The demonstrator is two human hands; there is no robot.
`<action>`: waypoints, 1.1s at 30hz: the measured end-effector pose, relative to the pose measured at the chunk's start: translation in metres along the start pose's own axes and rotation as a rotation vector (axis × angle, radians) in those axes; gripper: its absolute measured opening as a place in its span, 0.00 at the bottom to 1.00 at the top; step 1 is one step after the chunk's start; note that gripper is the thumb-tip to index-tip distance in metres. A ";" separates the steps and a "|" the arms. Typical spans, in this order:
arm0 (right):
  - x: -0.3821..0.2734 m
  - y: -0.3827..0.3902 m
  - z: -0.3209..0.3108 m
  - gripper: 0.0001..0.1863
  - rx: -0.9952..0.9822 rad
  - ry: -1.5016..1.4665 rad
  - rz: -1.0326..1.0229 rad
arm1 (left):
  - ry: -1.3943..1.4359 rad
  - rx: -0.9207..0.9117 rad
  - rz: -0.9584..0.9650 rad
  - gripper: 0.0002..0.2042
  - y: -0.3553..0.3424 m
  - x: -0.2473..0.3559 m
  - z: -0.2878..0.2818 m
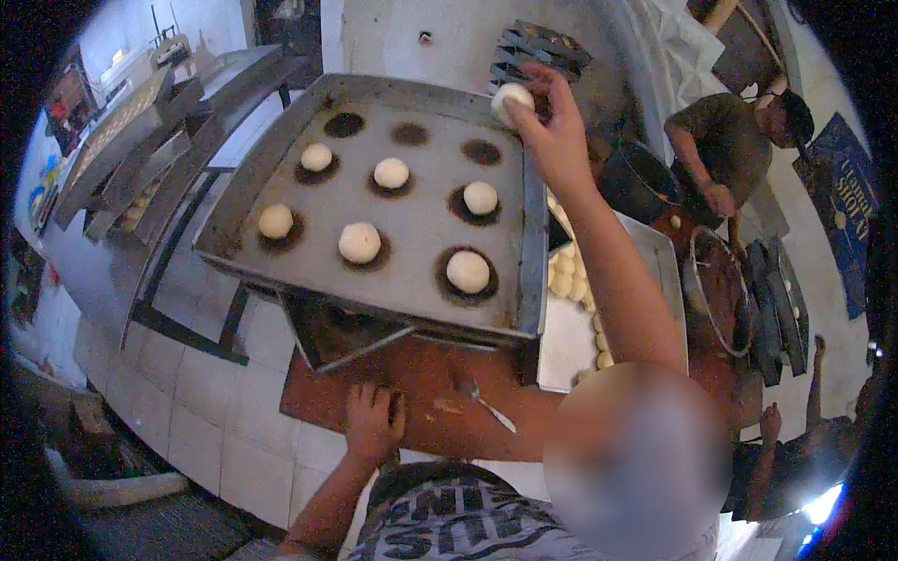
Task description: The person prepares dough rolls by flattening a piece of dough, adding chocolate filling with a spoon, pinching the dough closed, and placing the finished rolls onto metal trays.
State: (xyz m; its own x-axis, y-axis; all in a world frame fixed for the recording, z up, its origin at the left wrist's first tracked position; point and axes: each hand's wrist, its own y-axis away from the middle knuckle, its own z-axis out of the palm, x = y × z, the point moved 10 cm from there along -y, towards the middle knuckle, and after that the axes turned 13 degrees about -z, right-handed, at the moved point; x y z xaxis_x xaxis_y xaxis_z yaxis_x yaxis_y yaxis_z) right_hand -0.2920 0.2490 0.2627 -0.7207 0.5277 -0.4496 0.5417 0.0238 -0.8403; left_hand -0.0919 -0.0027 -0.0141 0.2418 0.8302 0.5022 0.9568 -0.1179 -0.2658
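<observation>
A pale dough ball (513, 103) is pinched between the thumb and fingers of my right hand (552, 117), raised by the far right corner of a large metal baking tray (402, 292). Several round dough balls, such as one dough ball (359, 243) near the middle, sit spaced out on dark round stains. Three stains along the tray's far side are bare. My left hand (374, 421) rests at the near edge of the brown tabletop (327, 383), its fingers loosely bent and apart, with no object visible in them.
Under my right forearm, a second tray (561, 360) holds many dough pieces (566, 273). A fork (491, 407) lies on the tabletop. A large round pan (720, 290) and stacked dark tins (776, 309) stand at right, near a co-worker (739, 140). Metal racks (140, 178) fill the left.
</observation>
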 end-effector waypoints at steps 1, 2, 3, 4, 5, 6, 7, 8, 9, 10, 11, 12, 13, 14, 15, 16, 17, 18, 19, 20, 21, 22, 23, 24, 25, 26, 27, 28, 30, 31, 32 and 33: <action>0.020 -0.011 0.003 0.25 0.085 0.063 -0.010 | -0.020 0.023 0.009 0.10 -0.001 0.001 -0.002; 0.035 -0.020 0.000 0.20 0.134 0.275 -0.103 | -0.027 0.044 0.028 0.10 -0.002 0.006 -0.003; 0.054 -0.018 0.004 0.16 0.179 0.476 -0.190 | -0.024 0.045 0.017 0.10 -0.001 0.004 -0.001; 0.112 -0.009 0.030 0.16 -0.185 0.676 -0.059 | -0.014 0.042 0.013 0.10 0.000 0.004 0.001; 0.161 0.009 0.057 0.15 -0.552 0.844 0.079 | -0.017 0.042 0.001 0.10 0.000 -0.001 0.001; 0.162 0.008 0.067 0.15 -0.547 0.781 0.115 | -0.015 0.036 -0.001 0.09 -0.001 -0.005 -0.002; 0.157 0.008 0.074 0.15 -0.547 0.718 0.151 | -0.010 0.027 -0.006 0.09 0.000 -0.006 -0.004; 0.153 0.007 0.080 0.15 -0.546 0.658 0.188 | -0.003 0.017 -0.009 0.09 -0.001 -0.008 -0.004; 0.150 0.008 0.084 0.15 -0.633 0.714 0.163 | -0.005 0.016 -0.010 0.09 -0.001 -0.008 -0.003; 0.147 0.010 0.086 0.14 -0.720 0.771 0.140 | -0.005 0.014 -0.008 0.09 0.000 -0.007 -0.003; 0.148 0.015 0.088 0.14 -0.806 0.828 0.118 | -0.004 0.011 -0.003 0.09 0.000 -0.006 -0.001; 0.151 0.024 0.094 0.15 -0.879 0.799 0.115 | -0.004 0.001 -0.013 0.09 0.000 -0.006 -0.001; 0.157 0.034 0.098 0.15 -0.950 0.772 0.117 | -0.001 -0.011 -0.019 0.09 0.000 -0.004 0.000; 0.161 0.044 0.095 0.16 -1.019 0.747 0.124 | 0.003 -0.026 -0.020 0.09 -0.001 -0.002 0.002; 0.150 0.027 0.071 0.15 -0.794 0.695 0.081 | -0.030 -0.011 -0.006 0.09 -0.003 0.003 0.000; 0.134 0.018 0.041 0.14 -0.573 0.644 0.049 | -0.063 -0.010 0.008 0.10 -0.004 0.006 -0.001; 0.101 0.011 0.013 0.14 -0.414 0.633 -0.023 | -0.097 -0.020 0.020 0.10 -0.003 0.007 0.001; 0.063 0.002 -0.020 0.14 -0.256 0.633 -0.088 | -0.076 -0.001 0.036 0.10 -0.002 0.008 0.001; 0.046 0.009 -0.036 0.14 -0.169 0.531 -0.035 | -0.068 0.024 0.028 0.09 -0.001 0.000 0.001; 0.022 0.021 -0.057 0.14 -0.076 0.447 0.013 | -0.048 0.051 0.029 0.09 0.001 -0.005 -0.001; -0.015 0.037 -0.066 0.12 -0.096 0.536 0.020 | -0.037 0.049 0.011 0.09 -0.001 -0.011 -0.002; -0.006 0.068 -0.069 0.12 -0.264 0.523 0.153 | -0.024 0.052 -0.003 0.09 -0.002 -0.015 -0.004; 0.006 0.107 -0.082 0.12 -0.425 0.520 0.287 | 0.002 0.055 -0.006 0.08 -0.005 -0.013 -0.002; 0.023 0.160 -0.094 0.12 -0.688 0.614 0.435 | 0.039 0.043 0.017 0.08 -0.007 -0.004 -0.005; 0.040 0.220 -0.105 0.13 -0.948 0.692 0.589 | 0.072 0.031 0.043 0.08 -0.009 0.004 -0.010; 0.048 0.263 -0.107 0.13 -1.119 0.715 0.656 | 0.102 0.026 0.063 0.07 -0.011 0.008 -0.012; 0.053 0.304 -0.110 0.13 -1.288 0.736 0.721 | 0.073 0.022 0.097 0.07 -0.014 0.008 -0.009; 0.054 0.325 -0.116 0.13 -1.247 0.749 0.714 | 0.039 0.020 0.123 0.07 -0.015 0.007 -0.006; 0.049 0.341 -0.119 0.11 -1.108 0.802 0.689 | 0.047 0.013 0.141 0.07 -0.009 0.009 -0.005; 0.047 0.341 -0.120 0.11 -1.096 0.781 0.701 | 0.091 0.007 0.138 0.06 -0.011 0.011 -0.007; 0.046 0.336 -0.126 0.10 -1.084 0.761 0.712 | 0.135 0.002 0.135 0.06 -0.013 0.015 -0.010; 0.040 0.325 -0.124 0.10 -1.074 0.730 0.715 | 0.200 -0.053 0.098 0.06 -0.017 0.016 -0.014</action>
State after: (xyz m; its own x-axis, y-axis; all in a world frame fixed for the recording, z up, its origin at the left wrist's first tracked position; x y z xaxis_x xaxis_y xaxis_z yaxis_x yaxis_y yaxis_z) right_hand -0.0914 0.3836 0.0095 0.0259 0.9898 -0.1398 0.9669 0.0108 0.2550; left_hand -0.1023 0.0051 0.0102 0.3559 0.6897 0.6305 0.9331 -0.2251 -0.2805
